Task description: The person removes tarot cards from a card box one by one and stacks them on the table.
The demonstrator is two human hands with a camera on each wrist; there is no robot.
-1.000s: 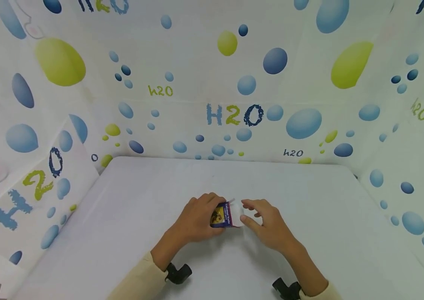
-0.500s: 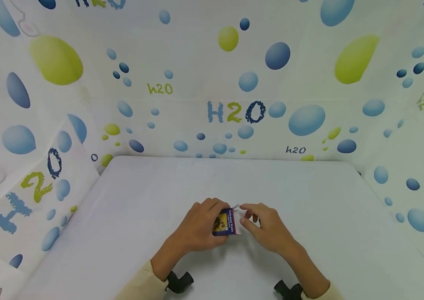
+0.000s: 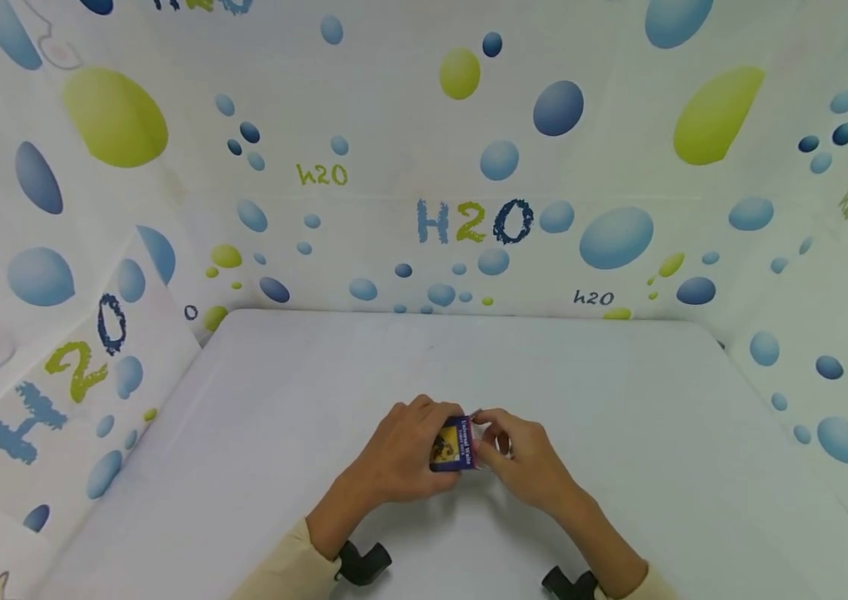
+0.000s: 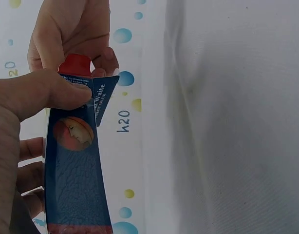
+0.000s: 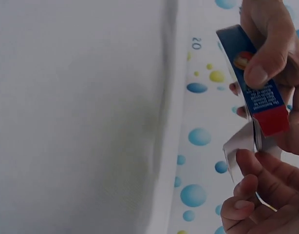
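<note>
A small blue tarot card box (image 3: 452,443), printed "Universal Waite" and with a yellow picture, is held above the table in my left hand (image 3: 412,450). In the left wrist view the left thumb (image 4: 66,92) presses on its narrow side. The box end facing right is open, with a red side tab (image 5: 272,122) and a pale-lined lid flap (image 5: 237,142) folded out. My right hand (image 3: 525,454) has its thumb and index finger around this open end, the fingertips right at the flap. The inside of the box is mostly hidden by the fingers.
A white-covered table (image 3: 304,375) extends beneath the hands. Behind and beside it hangs a white backdrop (image 3: 386,108) with blue and green bubbles and "H2O" lettering. Dark wrist cameras (image 3: 364,564) are strapped near both sleeves.
My right thumb and fingers have moved left onto the open end of the box, from slightly apart. My left hand keeps its grip; the box sits slightly lower and further right in the head view.
</note>
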